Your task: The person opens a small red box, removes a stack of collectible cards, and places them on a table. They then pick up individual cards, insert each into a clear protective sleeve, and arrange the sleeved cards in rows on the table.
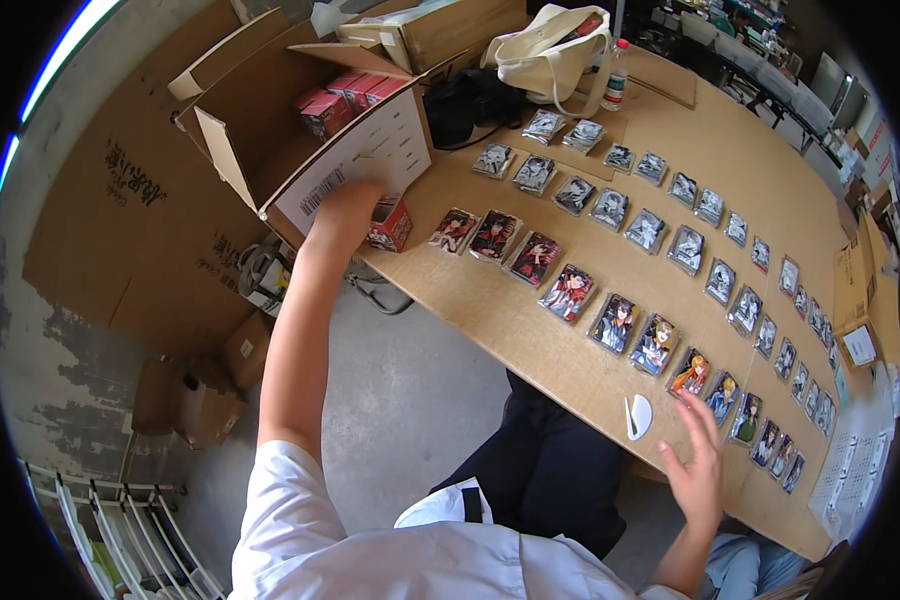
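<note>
My left hand (355,203) reaches to a small red box (391,226) at the table's left edge, against the big carton. Its fingers are hidden, so I cannot tell whether they grip the box. Over the near table edge, my right hand (697,465) hovers with fingers apart and nothing in it. Just beyond its fingertips lie an orange-and-white picture card stack (690,372) and a blue one (722,397). Left of them sits a white half-round plastic piece (639,417). More colour card stacks, among them a red one (569,293), form the near row.
Several rows of grey-toned card stacks (686,249) cover the table (450,290). An open carton (355,165) with red boxes (326,114) inside stands at the left. Behind are a cream tote bag (550,62) and a bottle (616,76); a white plastic basket (852,480) is at right.
</note>
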Motion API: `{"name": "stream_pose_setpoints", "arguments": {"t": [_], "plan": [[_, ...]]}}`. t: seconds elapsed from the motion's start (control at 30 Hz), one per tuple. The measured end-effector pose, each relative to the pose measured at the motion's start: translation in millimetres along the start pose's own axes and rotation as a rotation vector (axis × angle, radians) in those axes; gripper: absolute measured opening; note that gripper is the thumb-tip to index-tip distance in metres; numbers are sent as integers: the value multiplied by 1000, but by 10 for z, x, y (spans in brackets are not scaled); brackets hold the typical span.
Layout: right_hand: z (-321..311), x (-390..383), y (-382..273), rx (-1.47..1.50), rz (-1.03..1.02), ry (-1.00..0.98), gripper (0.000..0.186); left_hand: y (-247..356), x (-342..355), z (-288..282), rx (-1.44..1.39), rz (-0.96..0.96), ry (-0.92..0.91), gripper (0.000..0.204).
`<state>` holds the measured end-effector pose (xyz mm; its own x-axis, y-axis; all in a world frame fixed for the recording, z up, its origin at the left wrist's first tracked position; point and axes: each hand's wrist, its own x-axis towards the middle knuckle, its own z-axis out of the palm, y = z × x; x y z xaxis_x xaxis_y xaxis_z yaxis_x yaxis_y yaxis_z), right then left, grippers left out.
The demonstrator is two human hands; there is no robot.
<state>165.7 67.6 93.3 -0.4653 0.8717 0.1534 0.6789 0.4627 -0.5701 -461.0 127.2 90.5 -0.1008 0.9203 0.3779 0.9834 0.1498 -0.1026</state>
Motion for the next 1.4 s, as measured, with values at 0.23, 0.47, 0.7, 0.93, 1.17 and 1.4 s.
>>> {"name": "stream_pose_setpoints", "arguments": {"t": [0.23, 0.47, 0.7, 0.93, 1.17, 1.4], "plan": [[349, -71, -330, 197, -103, 49, 54, -99, 214, 137, -127, 47, -104, 22], [446, -99, -360, 202, -133, 19, 49, -199, 106, 134, 4, 206, -9, 16], [451, -176, -187, 211, -66, 111, 47, 578, -153, -538, 353, -94, 309, 29], [759, -37, 84, 121, 229, 305, 36, 1969, -722, -553, -937, -150, 457, 17], [966, 63, 127, -199, 329, 199, 54, 3496, -1198, 202, -2132, -584, -283, 42], [887, 75, 275, 48, 384, 154, 39, 3967, -1129, 423, -2313, -461, -486, 26]]}}
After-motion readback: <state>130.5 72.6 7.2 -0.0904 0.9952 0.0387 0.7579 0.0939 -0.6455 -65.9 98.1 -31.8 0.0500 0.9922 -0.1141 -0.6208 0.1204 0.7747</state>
